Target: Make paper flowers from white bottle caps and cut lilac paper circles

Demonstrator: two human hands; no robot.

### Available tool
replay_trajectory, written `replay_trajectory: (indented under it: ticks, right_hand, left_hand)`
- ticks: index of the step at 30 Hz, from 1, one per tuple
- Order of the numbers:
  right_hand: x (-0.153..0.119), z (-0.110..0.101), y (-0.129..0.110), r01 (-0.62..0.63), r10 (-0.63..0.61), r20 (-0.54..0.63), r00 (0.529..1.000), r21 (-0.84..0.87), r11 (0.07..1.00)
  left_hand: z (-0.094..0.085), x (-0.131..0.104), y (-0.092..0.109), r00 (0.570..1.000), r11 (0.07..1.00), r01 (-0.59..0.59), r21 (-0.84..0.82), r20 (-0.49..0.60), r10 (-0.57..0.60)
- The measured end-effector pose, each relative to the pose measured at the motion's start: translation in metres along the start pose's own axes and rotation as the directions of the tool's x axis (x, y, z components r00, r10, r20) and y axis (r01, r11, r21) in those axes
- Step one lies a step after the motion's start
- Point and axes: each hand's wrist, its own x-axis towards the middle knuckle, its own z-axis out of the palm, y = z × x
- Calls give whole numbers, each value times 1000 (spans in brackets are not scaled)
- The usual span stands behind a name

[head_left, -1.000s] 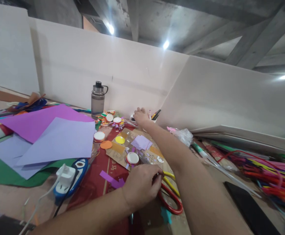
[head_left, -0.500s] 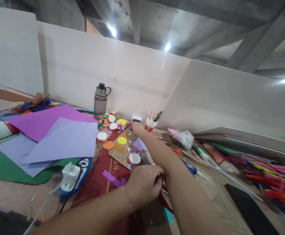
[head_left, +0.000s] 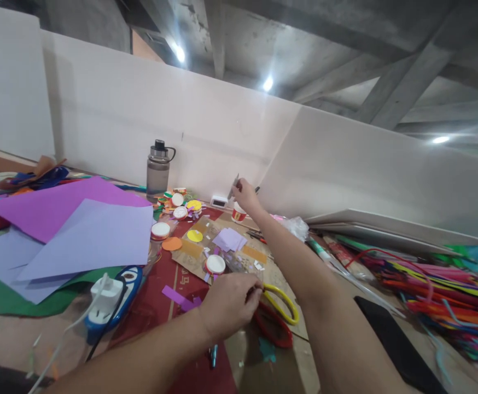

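Note:
My right hand [head_left: 245, 194] is closed around a slim grey pen [head_left: 234, 183], held upright at an angle just above the red-and-white paper cup [head_left: 238, 212]. Another dark pen tip shows behind that hand. In the foreground my left hand [head_left: 233, 303] has its fingers curled together; what they hold, if anything, is hidden. Close by its fingertips are scissors [head_left: 282, 306] with one yellow and one red handle, spread apart. A white round disc with a red rim [head_left: 215, 265] and small lilac paper sheets [head_left: 229, 239] lie beyond the left hand on a brown board.
Lilac and purple paper [head_left: 95, 241] covers the left side, near a blue power strip [head_left: 114, 306] with a white plug. A water bottle [head_left: 157, 172] stands by the white partition. On the right lie a black phone [head_left: 398, 345] and bundled pipe cleaners [head_left: 448, 290].
My right hand has risen from beside the cup to above it, with a grey pen now visible. The view has shifted right, and more of the scissors shows beside my left hand.

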Motion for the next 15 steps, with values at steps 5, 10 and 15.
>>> replay_trajectory:
  ticks: [5,10,15]
  right_hand:
    - [-25,-8,-1,-18,0,88,996,205,978]
    - [-66,-24,-25,27,-183,306,934,450,893]
    - [-87,-28,-46,81,-484,535,693,609,789]
  left_hand:
    - [-11,10,-8,986,992,34,-124,-159,-54]
    - [-31,24,-21,790,928,105,-358,-536,-297]
    - [-36,31,-26,738,670,44,-741,-428,-521]
